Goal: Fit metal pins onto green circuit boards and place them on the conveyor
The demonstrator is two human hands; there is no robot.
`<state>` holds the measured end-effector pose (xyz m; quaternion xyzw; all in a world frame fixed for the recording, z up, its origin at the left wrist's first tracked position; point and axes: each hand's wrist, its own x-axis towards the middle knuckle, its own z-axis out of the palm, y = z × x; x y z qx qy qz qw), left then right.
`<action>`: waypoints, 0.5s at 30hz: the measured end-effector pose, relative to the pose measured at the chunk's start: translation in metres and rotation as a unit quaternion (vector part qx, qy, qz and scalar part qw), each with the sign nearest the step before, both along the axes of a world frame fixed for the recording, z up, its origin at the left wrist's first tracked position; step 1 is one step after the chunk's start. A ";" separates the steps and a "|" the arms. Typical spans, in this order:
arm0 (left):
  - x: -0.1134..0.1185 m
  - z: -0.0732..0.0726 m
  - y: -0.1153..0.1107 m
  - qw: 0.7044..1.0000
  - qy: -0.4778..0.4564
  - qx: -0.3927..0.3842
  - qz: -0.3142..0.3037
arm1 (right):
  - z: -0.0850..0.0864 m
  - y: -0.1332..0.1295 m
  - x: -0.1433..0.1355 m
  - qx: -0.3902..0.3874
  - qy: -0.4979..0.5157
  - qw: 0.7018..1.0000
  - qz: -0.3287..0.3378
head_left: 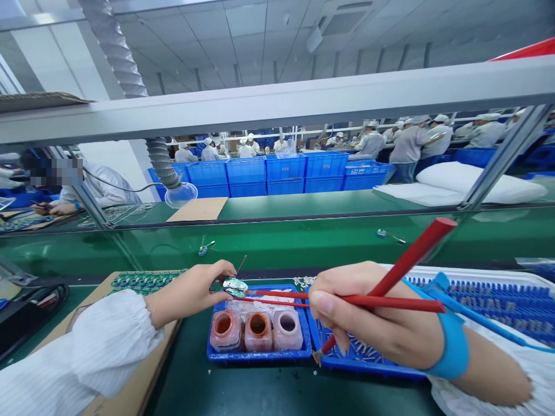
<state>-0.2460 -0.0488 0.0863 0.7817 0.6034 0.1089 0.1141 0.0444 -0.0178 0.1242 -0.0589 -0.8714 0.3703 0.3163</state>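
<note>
Over the blue tray [260, 353] with three little jars [256, 330], the left hand [191, 292] pinches a small round circuit board [235, 286] tight in its fingertips. The right hand [373, 315] is closed around a red brush [392, 277] and a thin red stick [347, 300] whose tip touches the board.

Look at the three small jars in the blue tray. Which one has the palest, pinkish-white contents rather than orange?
The rightmost jar, nearest the right hand. The left jar and middle jar show orange-brown rims and contents; this one looks pale pink-white.
</note>
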 end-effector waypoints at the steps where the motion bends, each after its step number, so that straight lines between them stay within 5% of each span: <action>1: 0.001 0.000 0.000 1.000 -0.001 0.000 -0.001 | -0.001 0.000 -0.001 0.005 -0.001 1.000 0.008; 10: -0.012 -0.007 0.009 0.999 -0.035 0.012 0.015 | 0.002 0.003 0.007 0.023 -0.036 0.997 -0.057; 15: -0.031 -0.032 0.067 0.997 -0.039 0.010 0.060 | -0.006 0.003 0.017 -0.002 -0.049 0.992 -0.116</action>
